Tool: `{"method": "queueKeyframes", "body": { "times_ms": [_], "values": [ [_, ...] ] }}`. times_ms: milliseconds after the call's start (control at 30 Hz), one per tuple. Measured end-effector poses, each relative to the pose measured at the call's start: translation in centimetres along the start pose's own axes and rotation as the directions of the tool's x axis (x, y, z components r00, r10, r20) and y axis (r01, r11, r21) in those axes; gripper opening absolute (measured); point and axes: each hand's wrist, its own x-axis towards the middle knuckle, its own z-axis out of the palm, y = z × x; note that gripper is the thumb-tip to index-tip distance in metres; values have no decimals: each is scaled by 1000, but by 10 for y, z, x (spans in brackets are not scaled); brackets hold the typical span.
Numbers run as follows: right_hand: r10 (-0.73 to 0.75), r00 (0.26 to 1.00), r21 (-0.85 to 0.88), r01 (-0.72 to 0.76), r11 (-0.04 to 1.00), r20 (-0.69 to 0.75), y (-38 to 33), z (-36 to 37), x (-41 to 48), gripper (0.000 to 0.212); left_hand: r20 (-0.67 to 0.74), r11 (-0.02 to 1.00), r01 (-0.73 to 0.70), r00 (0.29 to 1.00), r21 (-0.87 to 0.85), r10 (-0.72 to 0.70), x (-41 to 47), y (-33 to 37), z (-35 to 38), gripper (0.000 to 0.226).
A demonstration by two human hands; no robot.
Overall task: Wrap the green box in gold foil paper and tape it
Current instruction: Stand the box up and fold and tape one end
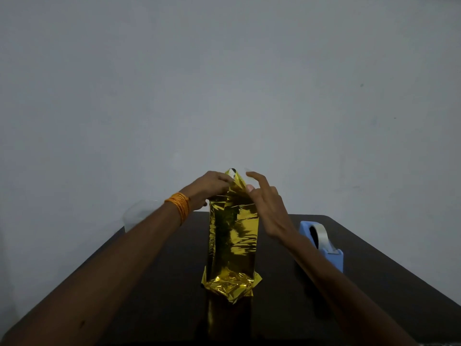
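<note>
The box stands upright in the middle of the dark table, fully covered by gold foil paper (234, 236); no green shows. The foil's lower end is crumpled against the tabletop. At the top, loose foil flaps rise to a point. My left hand (212, 187), with orange bangles on the wrist, pinches the top flap from the left. My right hand (267, 208) presses its thumb on the flap from the right, with the other fingers spread. A small strip of clear tape seems to hang at my right fingertips, too blurred to be sure.
A blue tape dispenser (324, 245) with a clear tape roll stands at the right of the dark table (154, 283). A clear plastic piece (137, 216) lies at the table's far left corner. A plain grey wall is behind.
</note>
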Motion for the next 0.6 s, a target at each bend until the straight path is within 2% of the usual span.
{"method": "queueKeyframes", "body": {
  "times_ms": [167, 300, 433, 600],
  "values": [
    [9, 1000, 49, -10, 999, 23, 2, 3, 5, 48, 67, 1000, -18, 998, -11, 19, -6, -9, 2, 22],
    [86, 994, 201, -97, 975, 63, 5, 1, 13, 37, 72, 999, -29, 997, -40, 32, -3, -16, -2, 16],
    [166, 986, 286, -165, 944, 23, 11, -4, 30, 51, 86, 997, -38, 995, -61, 43, -5, -12, -3, 20],
    [146, 981, 252, -175, 952, 128, 21, -1, 40, 56, 59, 998, -34, 998, -58, 38, -6, -17, -4, 18]
  ]
}}
